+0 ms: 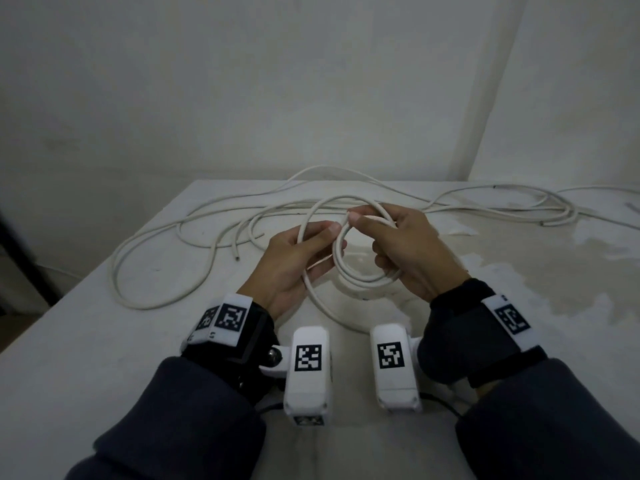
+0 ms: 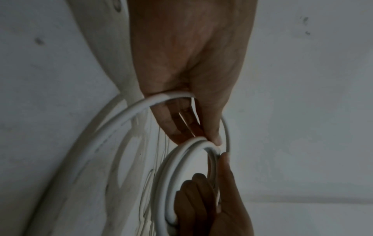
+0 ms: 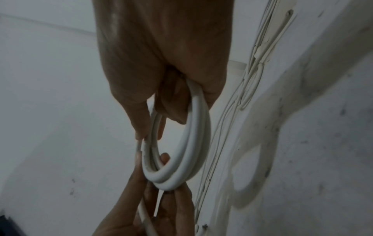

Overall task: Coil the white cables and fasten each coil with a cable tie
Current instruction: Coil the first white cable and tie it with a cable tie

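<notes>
Head view, from the left: loose white cable [image 1: 166,258] sprawls in wide bends across the left part of the table [image 1: 86,341], one cut end lying bare near the middle. Just right of that, the left hand [image 1: 294,265] is raised above the table, its fingers [image 1: 330,228] curled round a single strand that feeds the coil [image 1: 349,268]. The coil, a few turns, hangs between the two hands over the table's middle. The right hand [image 1: 405,251] grips its far side, thumb and forefinger pinching the turns together near the top. Further right, more cable [image 1: 519,206] runs in long loops to the table's edge, past a patch of worn, mottled surface.

The left wrist view shows the left hand [image 2: 191,63] with one strand crossing the palm and its fingertips [image 2: 217,135] touching the top of the coil [image 2: 177,167]; the right wrist view shows the right hand [image 3: 161,55] clamped on several turns of the coil [image 3: 181,151].

The likely trouble is spring-back: the cable looks stiff, so if either pinch loosens, the turns could fan open and lose their round. The trailing length could also snag on the other loops on the table, or drag them along as it is drawn in.

No cable tie can be made out in any view. How many separate cables lie there is hard to tell, since the loops overlap. Both wrist views are dim, and the near table edge is hidden behind the wrist cameras.
</notes>
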A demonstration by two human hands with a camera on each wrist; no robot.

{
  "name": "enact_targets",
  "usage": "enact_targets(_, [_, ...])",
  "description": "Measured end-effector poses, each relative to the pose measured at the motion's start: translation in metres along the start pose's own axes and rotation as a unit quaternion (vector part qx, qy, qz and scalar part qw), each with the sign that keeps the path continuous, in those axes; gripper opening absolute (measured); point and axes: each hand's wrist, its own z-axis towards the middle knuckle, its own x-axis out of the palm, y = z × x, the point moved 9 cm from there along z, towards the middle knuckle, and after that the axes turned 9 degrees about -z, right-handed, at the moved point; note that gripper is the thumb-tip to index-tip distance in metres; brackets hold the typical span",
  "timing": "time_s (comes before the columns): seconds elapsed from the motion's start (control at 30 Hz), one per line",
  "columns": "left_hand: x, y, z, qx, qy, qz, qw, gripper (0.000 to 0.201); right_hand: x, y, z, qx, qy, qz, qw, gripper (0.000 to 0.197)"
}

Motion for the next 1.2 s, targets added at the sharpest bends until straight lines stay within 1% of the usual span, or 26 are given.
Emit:
enact_targets(0.1, [0.001,0.0,-0.001,-0.001,0.009,0.006,1.0,0.009,-0.001,-0.002,0.0,0.02,-0.007,0.006,1.0,0.007])
enact_targets(0.17, [0.002,0.001,-0.003,-0.004,0.018,0.02,1.0,0.007,-0.003,-0.003,0.0,0.026,-0.011,-0.009,1.0,0.007])
enact_targets(0.23, [0.004,0.0,-0.003,-0.003,0.022,0.06,0.998,0.008,-0.006,-0.004,-0.001,0.032,-0.018,-0.034,0.999,0.007])
enact_targets(0.27, [0.004,-0.003,-0.002,0.008,0.016,0.099,0.995,0.012,-0.008,-0.004,-0.002,0.033,-0.02,-0.051,0.998,0.008])
enact_targets(0.33, [0.002,-0.017,-0.001,0.055,-0.016,0.205,0.977,0.022,-0.007,-0.001,-0.004,0.027,-0.009,-0.095,0.995,0.01])
enact_targets(0.4, [0.006,-0.034,-0.003,0.124,-0.025,0.29,0.949,0.02,-0.004,0.005,-0.007,0.013,0.015,-0.143,0.99,0.011])
enact_targets(0.43, [0.009,-0.039,-0.004,0.147,-0.019,0.312,0.938,0.019,-0.003,0.007,-0.008,0.006,0.021,-0.159,0.987,0.011])
enact_targets(0.47, [0.011,-0.043,-0.006,0.161,-0.016,0.317,0.935,0.018,-0.004,0.01,-0.009,-0.001,0.018,-0.167,0.986,0.011])
enact_targets(0.57, [0.007,-0.05,-0.006,0.179,-0.027,0.268,0.946,0.017,-0.012,0.016,-0.007,-0.016,-0.013,-0.162,0.987,0.012])
enact_targets(0.63, [0.003,-0.05,-0.003,0.175,-0.04,0.23,0.956,0.015,-0.019,0.016,-0.006,-0.014,-0.044,-0.141,0.989,0.012])
enact_targets(0.7, [0.001,-0.04,-0.001,0.14,-0.036,0.193,0.97,0.012,-0.027,0.012,-0.004,-0.001,-0.079,-0.103,0.992,0.014])
enact_targets(0.77, [0.005,-0.025,0.002,0.088,-0.004,0.159,0.983,0.016,-0.036,0.005,-0.003,0.022,-0.113,-0.049,0.992,0.016])
enact_targets(0.83, [0.013,-0.015,0.004,0.058,0.026,0.153,0.986,0.02,-0.04,-0.003,-0.002,0.048,-0.131,0.014,0.99,0.016])
enact_targets(0.9, [0.02,-0.01,0.002,0.049,0.036,0.169,0.984,0.022,-0.04,-0.007,-0.002,0.065,-0.134,0.066,0.987,0.02])
enact_targets(0.97, [0.026,-0.004,-0.001,0.03,0.048,0.152,0.987,0.02,-0.035,-0.006,-0.001,0.063,-0.133,0.101,0.984,0.022])
enact_targets(1.03, [0.037,0.003,-0.006,0.006,0.074,0.073,0.995,0.02,-0.029,-0.003,-0.003,0.05,-0.135,0.127,0.981,0.023])
enact_targets(1.07, [0.044,0.004,-0.009,0.006,0.085,0.033,0.996,0.019,-0.027,-0.001,-0.003,0.046,-0.137,0.141,0.979,0.023])
enact_targets(1.13, [0.047,0.005,-0.01,0.021,0.078,-0.007,0.997,0.018,-0.022,0.0,-0.004,0.043,-0.134,0.168,0.976,0.021])
enact_targets(1.2, [0.043,0.003,-0.007,0.035,0.05,-0.025,0.998,0.022,-0.016,0.0,-0.003,0.033,-0.121,0.165,0.978,0.014])
